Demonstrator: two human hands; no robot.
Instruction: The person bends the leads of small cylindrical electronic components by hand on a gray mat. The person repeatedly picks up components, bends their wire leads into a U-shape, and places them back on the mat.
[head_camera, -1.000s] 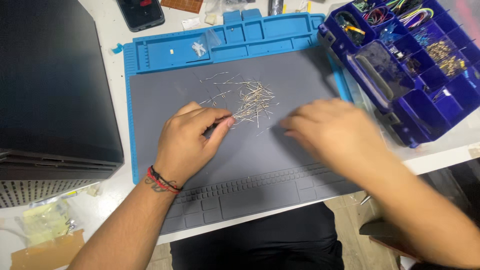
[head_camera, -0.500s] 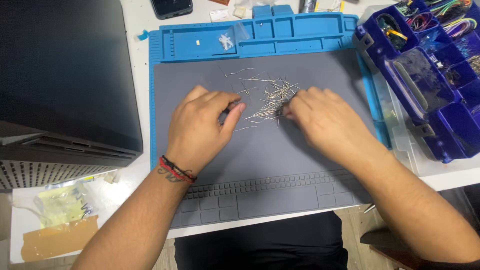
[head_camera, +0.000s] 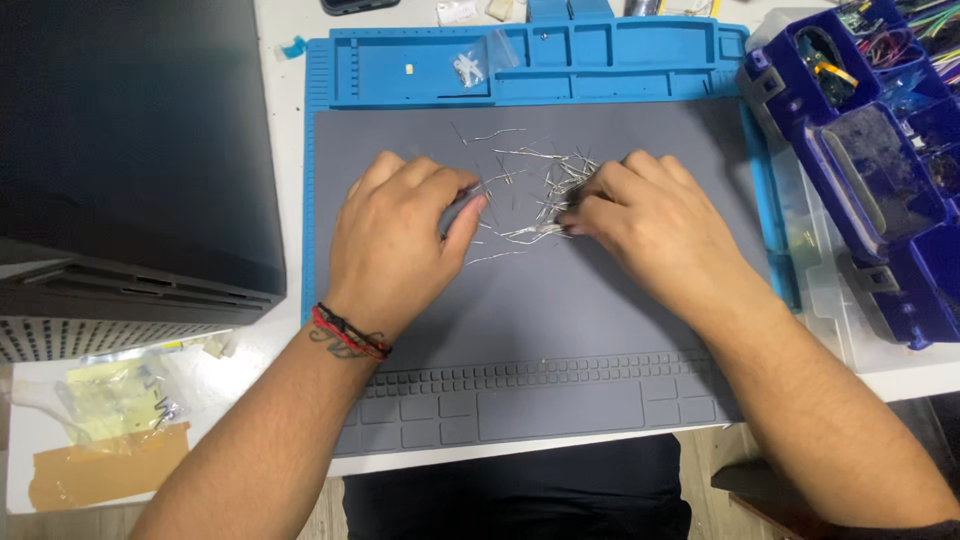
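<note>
A loose pile of thin metal wire pins (head_camera: 540, 185) lies scattered on a grey work mat (head_camera: 560, 300) with a blue rim. My left hand (head_camera: 395, 240) rests on the mat left of the pile, fingers curled, thumb and fingertips pinched at a few pins. My right hand (head_camera: 650, 225) lies right of the pile, its fingertips pressed on a small bundle of pins. A red and black band circles my left wrist.
A black computer case (head_camera: 130, 150) stands to the left. A blue compartment box (head_camera: 880, 150) with wires and parts sits at the right. The mat's blue tray row (head_camera: 530, 65) holds a small bag. Tape and plastic bags (head_camera: 110, 430) lie at the lower left.
Both hands have closed in on the pin pile from either side. The camera view has shifted, so the mat appears further right and lower.
</note>
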